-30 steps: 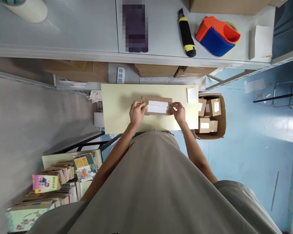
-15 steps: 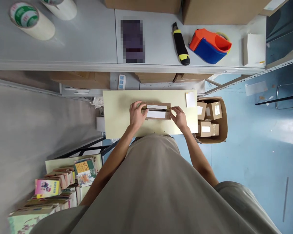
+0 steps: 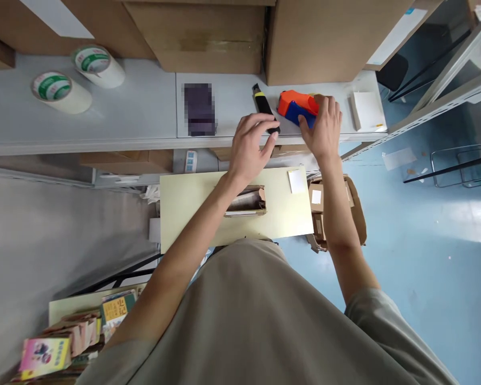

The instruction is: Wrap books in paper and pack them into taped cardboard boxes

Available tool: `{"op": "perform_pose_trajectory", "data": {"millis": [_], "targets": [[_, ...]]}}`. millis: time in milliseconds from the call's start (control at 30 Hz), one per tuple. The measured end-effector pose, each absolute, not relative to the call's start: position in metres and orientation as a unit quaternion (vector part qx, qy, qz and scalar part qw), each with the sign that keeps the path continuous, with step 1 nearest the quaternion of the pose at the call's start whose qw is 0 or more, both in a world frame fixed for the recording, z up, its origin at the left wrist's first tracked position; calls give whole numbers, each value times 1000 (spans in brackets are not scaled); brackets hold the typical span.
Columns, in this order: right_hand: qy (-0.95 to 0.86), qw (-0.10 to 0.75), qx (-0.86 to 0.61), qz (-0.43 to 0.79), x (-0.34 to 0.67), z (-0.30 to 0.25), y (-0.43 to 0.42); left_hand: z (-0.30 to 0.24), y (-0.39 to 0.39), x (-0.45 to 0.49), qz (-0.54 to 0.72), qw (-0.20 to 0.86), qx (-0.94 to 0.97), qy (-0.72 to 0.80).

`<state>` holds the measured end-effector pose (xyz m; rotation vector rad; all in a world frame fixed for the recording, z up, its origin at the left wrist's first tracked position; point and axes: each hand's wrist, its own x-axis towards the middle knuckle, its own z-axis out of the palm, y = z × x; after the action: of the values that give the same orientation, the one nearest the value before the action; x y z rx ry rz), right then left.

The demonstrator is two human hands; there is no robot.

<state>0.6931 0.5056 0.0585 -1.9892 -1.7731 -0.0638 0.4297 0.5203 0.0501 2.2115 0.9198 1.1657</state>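
From the head camera we look down on a smooth grey metal shelf. Toward its right end, near the front edge, sits the tape dispenser, a glossy plastic wedge, orange over blue. We see the right hand clasped on it, fingers curled across its right side and thumb pressed to the blue face. Just left of it lies the utility knife, a slim black bar with a yellow band. The left hand hovers over the knife's near end with its fingers spread and slack, holding nothing.

Below, on the matt, pale yellow table, a flat brown cardboard package lies near the middle.

We cannot make out the dispenser's right half under the fingers. The knife's lower tip is covered by the left fingertips, and we cannot tell whether they touch it. The left forearm hides part of the package.
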Motion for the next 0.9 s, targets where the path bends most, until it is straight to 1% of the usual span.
{"op": "perform_pose_trajectory", "data": {"millis": [67, 200, 267, 367, 500, 600, 733, 800, 900], "targets": [[-653, 221, -724, -6, 703, 50, 524, 55, 524, 443, 435, 235, 806, 325], [-691, 264, -673, 31, 715, 22, 540, 57, 518, 454, 444, 251, 794, 330], [-696, 269, -664, 46, 716, 17, 538, 57, 509, 453, 442, 262, 791, 331], [-698, 293, -652, 53, 707, 21, 518, 53, 491, 442, 433, 280, 787, 339], [-673, 349, -647, 81, 671, 27, 458, 39, 451, 419, 434, 331, 751, 373], [-632, 381, -658, 148, 628, 23, 402, 25, 413, 399, 430, 390, 713, 394], [-570, 415, -644, 298, 564, 12, 345, 6, 367, 373, 437, 470, 640, 422], [-537, 430, -630, 360, 535, 6, 328, -2, 349, 359, 442, 489, 606, 445], [-491, 458, -608, 424, 503, 2, 313, -7, 328, 340, 445, 490, 573, 483]]}}
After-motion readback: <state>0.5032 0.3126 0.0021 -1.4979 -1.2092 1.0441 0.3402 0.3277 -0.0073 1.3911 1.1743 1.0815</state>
